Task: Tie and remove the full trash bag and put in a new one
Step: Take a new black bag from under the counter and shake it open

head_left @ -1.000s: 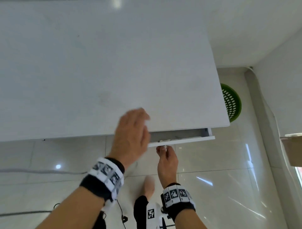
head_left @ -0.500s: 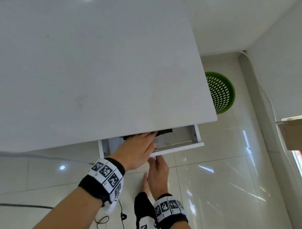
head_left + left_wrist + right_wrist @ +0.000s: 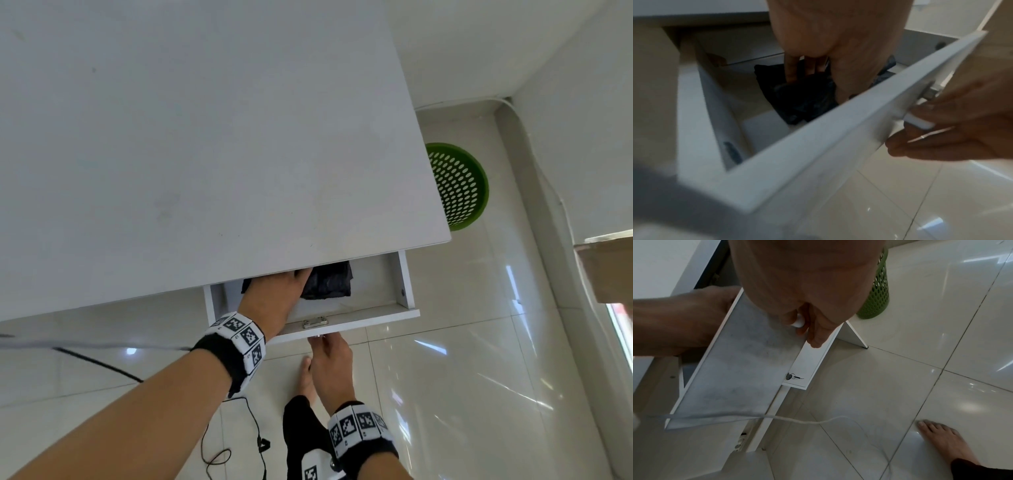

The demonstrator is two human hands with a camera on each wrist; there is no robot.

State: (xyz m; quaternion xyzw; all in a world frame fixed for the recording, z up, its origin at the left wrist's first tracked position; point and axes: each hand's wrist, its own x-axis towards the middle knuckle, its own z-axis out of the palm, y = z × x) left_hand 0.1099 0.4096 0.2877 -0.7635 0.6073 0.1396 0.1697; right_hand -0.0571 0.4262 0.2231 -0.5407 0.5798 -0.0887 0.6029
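A white drawer (image 3: 406,284) under the desk (image 3: 205,137) stands pulled out. Folded black trash bags (image 3: 330,284) lie inside it, also seen in the left wrist view as a dark bundle (image 3: 805,100). My left hand (image 3: 294,277) reaches into the drawer, its fingers (image 3: 795,68) stretched onto the bags. My right hand (image 3: 329,346) is below the drawer front and pinches its small white knob (image 3: 798,321), which also shows in the left wrist view (image 3: 918,121). A green perforated bin (image 3: 459,185) stands on the floor past the desk's right end, with no bag visible in it.
A cardboard box (image 3: 609,270) juts in at the right edge. Cables (image 3: 102,363) run across the glossy tiled floor on the left. My bare foot (image 3: 941,438) is on the tiles below the drawer. A lower compartment front has a key (image 3: 792,376) in its lock.
The drawer has slid further out under my right hand's pull. My left hand went from above the desk edge down into the drawer and onto the black bags.
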